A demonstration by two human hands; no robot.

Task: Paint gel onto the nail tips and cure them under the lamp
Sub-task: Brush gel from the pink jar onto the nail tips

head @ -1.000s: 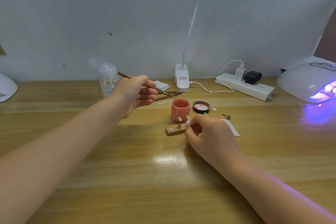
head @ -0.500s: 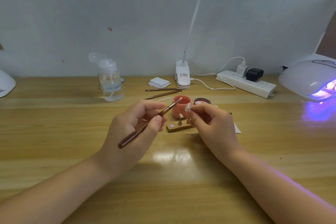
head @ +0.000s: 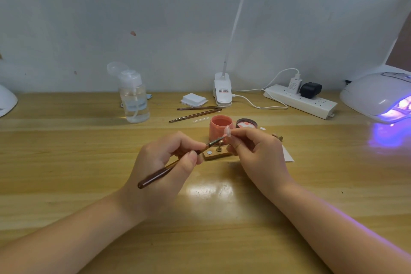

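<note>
left hand [head: 164, 162] grips the gel brush [head: 178, 163] pen-style, shaft running up-right so its bristles sit right at the clear nail tip [head: 227, 132], which the right hand [head: 258, 153] pinches upright just above the wooden stand [head: 216, 155].

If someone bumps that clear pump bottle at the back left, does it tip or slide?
The pump bottle probably tips rather than slides: it stands tall and narrow on a small base. Liquid seems to fill much of it, so likely some weight low down, which may steady it. Its flip cap stands open, so a fall might leak onto the table.
</note>
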